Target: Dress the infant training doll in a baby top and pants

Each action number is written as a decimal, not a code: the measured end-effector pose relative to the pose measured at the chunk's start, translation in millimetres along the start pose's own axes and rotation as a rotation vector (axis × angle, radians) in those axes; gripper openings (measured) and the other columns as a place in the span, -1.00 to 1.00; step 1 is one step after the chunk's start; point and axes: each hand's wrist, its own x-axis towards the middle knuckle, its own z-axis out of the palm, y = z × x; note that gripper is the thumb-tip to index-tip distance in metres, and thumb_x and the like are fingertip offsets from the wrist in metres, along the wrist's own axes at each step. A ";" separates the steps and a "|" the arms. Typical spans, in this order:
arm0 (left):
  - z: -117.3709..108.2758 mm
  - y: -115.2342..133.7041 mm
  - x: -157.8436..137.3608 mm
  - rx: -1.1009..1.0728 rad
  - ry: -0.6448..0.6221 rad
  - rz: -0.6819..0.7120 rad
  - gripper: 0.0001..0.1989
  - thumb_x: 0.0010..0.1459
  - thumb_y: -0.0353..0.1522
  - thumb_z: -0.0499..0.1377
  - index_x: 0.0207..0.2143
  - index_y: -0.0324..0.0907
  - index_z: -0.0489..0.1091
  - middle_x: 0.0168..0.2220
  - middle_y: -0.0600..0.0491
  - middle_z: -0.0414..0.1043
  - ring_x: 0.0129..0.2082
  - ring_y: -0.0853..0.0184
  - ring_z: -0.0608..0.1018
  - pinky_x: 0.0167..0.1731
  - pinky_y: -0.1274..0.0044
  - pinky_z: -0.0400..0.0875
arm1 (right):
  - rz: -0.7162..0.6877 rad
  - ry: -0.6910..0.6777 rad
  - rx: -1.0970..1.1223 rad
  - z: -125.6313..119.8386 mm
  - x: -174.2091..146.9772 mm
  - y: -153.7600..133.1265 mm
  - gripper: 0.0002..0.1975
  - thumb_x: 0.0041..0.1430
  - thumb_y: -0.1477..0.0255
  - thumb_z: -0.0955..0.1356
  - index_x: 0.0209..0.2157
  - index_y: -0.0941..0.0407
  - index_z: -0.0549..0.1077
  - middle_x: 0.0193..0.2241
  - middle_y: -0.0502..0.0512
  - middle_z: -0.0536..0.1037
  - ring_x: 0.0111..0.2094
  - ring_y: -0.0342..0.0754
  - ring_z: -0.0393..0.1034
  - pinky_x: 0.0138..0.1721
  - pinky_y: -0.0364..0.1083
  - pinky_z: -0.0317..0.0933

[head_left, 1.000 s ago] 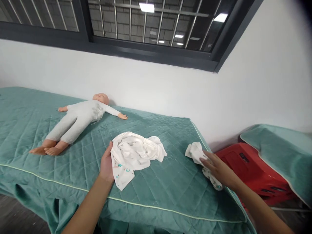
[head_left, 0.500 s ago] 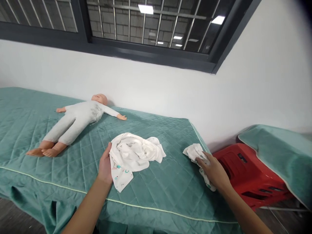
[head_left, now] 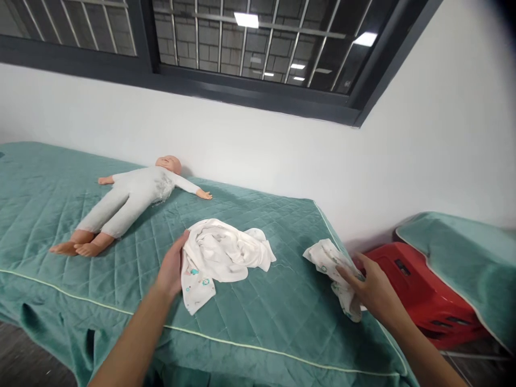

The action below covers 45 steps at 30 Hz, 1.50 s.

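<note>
A crumpled white cloth garment (head_left: 226, 252) with small green prints lies on the quilted bed. My left hand (head_left: 172, 263) is at its left edge, thumb along the rim and fingers partly hidden by the fabric; it appears to grip the edge. Off to the right is a smaller crumpled white printed cloth (head_left: 328, 258), close to the bed's right edge. Over its right side sits my right hand (head_left: 373, 287), thumb touching the cloth and forefinger raised apart from it. A baby doll (head_left: 137, 191) in a pale grey suit lies on its back, arms spread, at the left.
The green quilted bed cover (head_left: 258, 312) runs along a white wall (head_left: 262, 145) beneath a barred window (head_left: 250, 48). Beyond the bed's right end stands a red plastic object (head_left: 411, 279), partly under another green cover (head_left: 463, 252).
My left hand has shifted slightly left, the garment's near corner moving with it. My right hand has moved a little right, its fingers spreading on the smaller cloth. The view has tilted slightly.
</note>
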 end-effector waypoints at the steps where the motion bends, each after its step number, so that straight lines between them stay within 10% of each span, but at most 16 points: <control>1: -3.5 5.6 4.3 0.116 0.016 0.044 -0.59 0.09 -0.18 0.26 -0.09 -0.26 0.48 -0.25 -0.06 0.59 -0.25 0.14 0.62 -0.25 0.41 0.52 | -0.062 0.033 -0.031 -1.7 1.3 -9.4 -0.35 0.10 -0.01 0.30 0.05 0.19 0.41 -0.05 0.32 0.52 -0.04 0.24 0.42 -0.03 0.14 0.31; 5: -6.0 30.5 20.3 0.644 0.109 0.239 -0.48 -0.06 -0.10 0.35 -0.09 -0.20 0.45 -0.17 -0.02 0.56 -0.22 0.19 0.59 -0.30 0.49 0.45 | -0.302 0.086 0.007 12.5 2.3 -80.8 -0.43 0.22 0.12 0.28 0.14 0.18 0.31 0.12 0.32 0.39 0.15 0.20 0.26 0.18 0.15 0.13; 10: 22.1 49.1 29.8 1.204 -0.138 0.307 -0.62 0.01 -0.11 0.25 -0.25 -0.23 0.50 -0.25 0.00 0.57 -0.23 0.13 0.56 -0.26 0.43 0.40 | -0.446 -0.240 0.160 62.6 8.9 -190.5 -0.48 0.27 0.24 0.26 0.19 0.17 0.25 0.14 0.25 0.40 0.15 0.09 0.27 0.16 0.04 0.13; 15: 54.6 59.5 23.6 1.336 -0.183 0.661 -0.75 0.17 -0.23 0.08 -0.25 -0.17 0.48 -0.24 0.07 0.55 -0.21 0.22 0.54 -0.20 0.47 0.38 | -0.502 -0.320 0.135 81.8 37.1 -239.9 -0.68 0.30 0.33 0.24 0.02 0.09 0.43 -0.05 0.16 0.55 -0.04 0.05 0.41 -0.05 -0.04 0.21; 25: 91.0 103.7 -19.5 1.768 0.204 1.391 -0.72 0.23 -0.40 0.01 -0.07 -0.09 0.42 -0.07 -0.01 0.49 -0.09 0.21 0.52 -0.23 0.49 0.38 | -0.542 -0.050 0.385 -37.3 89.6 -211.4 -0.69 0.14 0.51 0.24 -0.16 0.04 0.54 -0.17 -0.01 0.61 -0.15 -0.05 0.46 -0.06 -0.07 0.23; 34: 87.8 119.5 -21.9 1.892 0.306 0.865 -0.65 0.21 -0.12 0.06 -0.06 -0.05 0.44 -0.18 0.00 0.57 -0.18 0.12 0.56 -0.21 0.42 0.39 | -0.324 -0.199 0.377 -91.9 79.2 -166.0 -0.73 0.17 0.18 0.33 -0.24 0.03 0.56 -0.25 0.02 0.61 -0.23 0.02 0.48 -0.15 -0.03 0.30; 39: 84.1 103.7 9.4 2.091 0.112 0.574 -0.60 0.19 -0.07 0.09 -0.01 -0.03 0.43 -0.02 -0.02 0.52 -0.08 0.10 0.54 -0.15 0.39 0.39 | -0.331 -0.433 0.204 -40.4 87.7 -146.2 -0.71 0.23 0.19 0.29 -0.20 0.05 0.54 -0.11 0.04 0.59 -0.08 0.06 0.45 -0.02 -0.02 0.26; 43: 85.8 55.0 30.1 2.235 0.315 0.757 -0.64 0.25 -0.33 0.07 0.07 -0.22 0.35 0.06 -0.24 0.40 0.06 -0.02 0.44 -0.04 0.24 0.34 | -0.244 -0.288 -0.085 21.6 72.0 -162.4 -0.62 0.23 0.45 0.25 0.07 0.17 0.40 0.12 0.25 0.43 0.09 0.14 0.32 0.10 0.06 0.17; 45: 83.7 21.8 35.0 2.233 0.225 0.793 -0.68 0.26 -0.43 0.01 0.04 -0.24 0.35 0.08 -0.25 0.36 0.08 0.01 0.41 -0.03 0.26 0.35 | -0.350 -0.226 -0.184 50.4 52.8 -180.9 -0.54 0.17 0.54 0.26 0.13 0.23 0.34 0.20 0.33 0.31 0.18 0.18 0.20 0.16 0.06 0.10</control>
